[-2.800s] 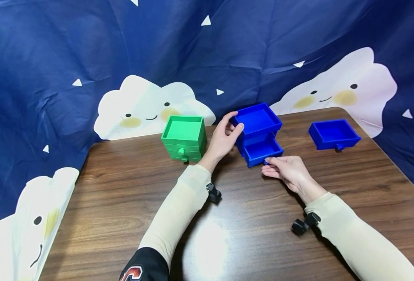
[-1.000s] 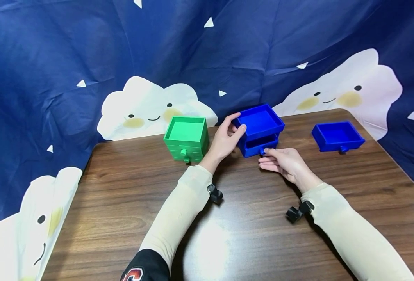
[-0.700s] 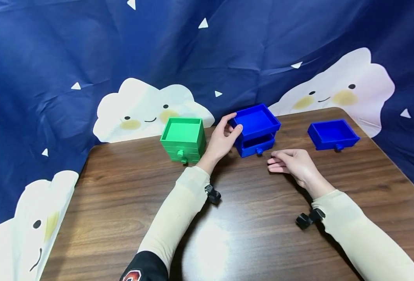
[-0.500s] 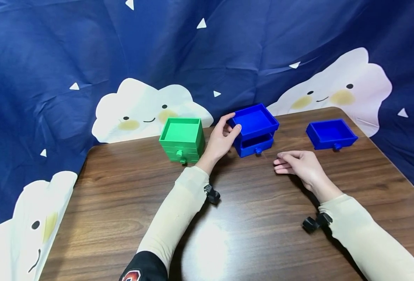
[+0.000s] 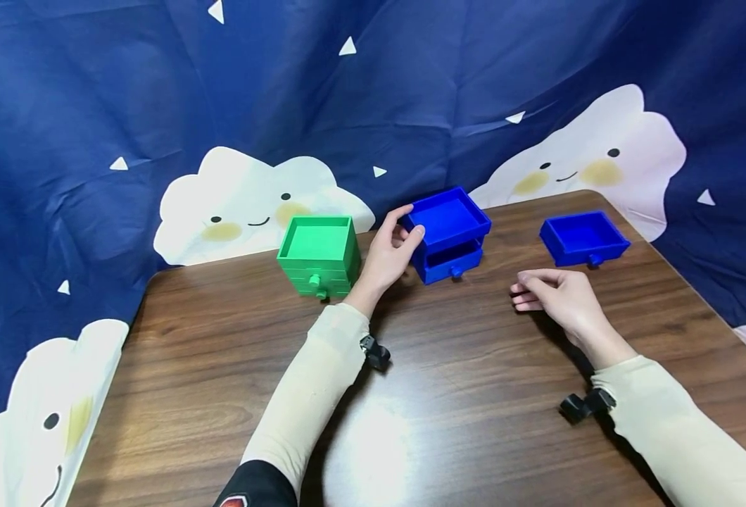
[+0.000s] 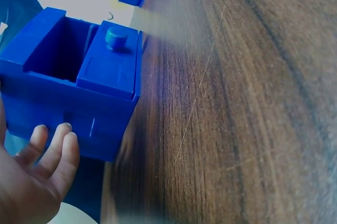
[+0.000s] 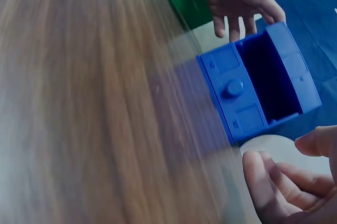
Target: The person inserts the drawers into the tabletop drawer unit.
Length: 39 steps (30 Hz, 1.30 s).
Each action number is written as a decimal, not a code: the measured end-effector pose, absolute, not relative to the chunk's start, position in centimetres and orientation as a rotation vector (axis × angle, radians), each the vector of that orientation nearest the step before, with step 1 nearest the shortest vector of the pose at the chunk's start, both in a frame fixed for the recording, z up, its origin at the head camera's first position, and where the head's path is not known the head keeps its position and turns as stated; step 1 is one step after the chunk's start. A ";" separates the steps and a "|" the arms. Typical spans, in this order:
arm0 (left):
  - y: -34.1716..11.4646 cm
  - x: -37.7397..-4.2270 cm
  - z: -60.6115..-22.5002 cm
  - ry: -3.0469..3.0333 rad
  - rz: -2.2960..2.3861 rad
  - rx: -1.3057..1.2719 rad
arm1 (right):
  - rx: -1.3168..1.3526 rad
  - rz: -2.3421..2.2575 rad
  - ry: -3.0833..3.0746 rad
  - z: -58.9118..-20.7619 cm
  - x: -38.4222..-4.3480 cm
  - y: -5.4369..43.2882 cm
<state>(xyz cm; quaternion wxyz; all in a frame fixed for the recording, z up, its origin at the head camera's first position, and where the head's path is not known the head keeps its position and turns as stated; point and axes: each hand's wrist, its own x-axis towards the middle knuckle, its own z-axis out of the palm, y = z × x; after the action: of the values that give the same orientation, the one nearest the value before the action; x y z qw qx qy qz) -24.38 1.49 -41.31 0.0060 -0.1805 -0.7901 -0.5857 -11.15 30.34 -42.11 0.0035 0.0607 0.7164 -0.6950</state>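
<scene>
A small blue cabinet (image 5: 447, 217) stands at the back of the table, its upper slot an open gap. Its lower drawer (image 5: 438, 270) sits pushed in, with a round knob (image 7: 232, 88) at the front. My left hand (image 5: 388, 259) holds the cabinet's left side, thumb at the front and index finger farther back; in the left wrist view its other fingers (image 6: 57, 153) touch the side wall. Loosely bent and holding nothing, my right hand (image 5: 566, 299) hovers right of the cabinet. Beyond it lies a loose blue drawer (image 5: 583, 238), knob towards me.
A green cabinet (image 5: 318, 246) with knobbed drawers stands left of my left hand. The wooden table (image 5: 234, 380) ends at the back against a dark blue curtain (image 5: 322, 91) printed with clouds.
My right hand pushed the lower drawer into the blue cabinet, let go of its knob and moved right towards the loose drawer. My left hand stays on the cabinet.
</scene>
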 end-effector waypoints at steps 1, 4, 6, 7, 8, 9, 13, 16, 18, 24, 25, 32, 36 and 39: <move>1.5 -24.4 -41.3 -2.474 -1.833 -0.566 | 0.194 -2.152 2.291 -42.1 -11.1 30.5; 1.5 -24.4 -41.3 -2.476 -1.832 -0.573 | 0.204 -2.047 2.445 -42.1 -10.9 31.2; 1.5 -24.4 -41.4 -2.477 -1.836 -0.576 | 0.215 -1.971 2.543 -42.1 -10.8 31.7; 1.5 -24.4 -41.3 -2.475 -1.839 -0.573 | 0.221 -1.953 2.576 -42.2 -10.8 32.0; 1.4 -24.3 -41.4 -2.474 -1.840 -0.570 | 0.222 -1.928 2.613 -42.2 -10.8 32.3; 1.4 -24.3 -41.4 -2.474 -1.842 -0.568 | 0.222 -1.910 2.645 -42.2 -10.8 32.7; 1.3 -24.2 -41.4 -2.474 -1.848 -0.562 | 0.224 -1.869 2.732 -42.4 -10.6 34.0; 1.2 -24.2 -41.5 -2.473 -1.847 -0.565 | 0.251 -1.835 2.776 -42.3 -10.4 34.9; 1.1 -24.2 -41.4 -2.471 -1.848 -0.567 | 0.280 -1.784 2.823 -42.3 -10.3 35.3; 1.2 -24.2 -41.5 -2.473 -1.847 -0.561 | 0.392 -1.540 3.000 -42.3 -10.2 36.5; 1.2 -24.2 -41.5 -2.476 -1.846 -0.563 | 0.408 -1.495 3.029 -42.3 -10.2 36.7; 1.2 -24.3 -41.5 -2.466 -1.852 -0.566 | 0.526 -1.254 3.121 -42.0 -10.7 37.3; 1.3 -24.4 -41.5 -2.463 -1.854 -0.574 | 0.609 -1.257 3.080 -42.0 -11.1 37.9; 1.3 -24.5 -41.5 -2.459 -1.859 -0.581 | 0.626 -1.416 2.994 -42.0 -11.3 38.2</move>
<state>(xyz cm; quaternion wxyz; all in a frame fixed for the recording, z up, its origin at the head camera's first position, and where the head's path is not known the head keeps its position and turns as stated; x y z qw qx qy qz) -24.46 1.31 -41.49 0.0023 -0.1852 -0.7840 -0.5925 -11.34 38.17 -42.04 -0.1143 0.1844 0.8825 -0.4172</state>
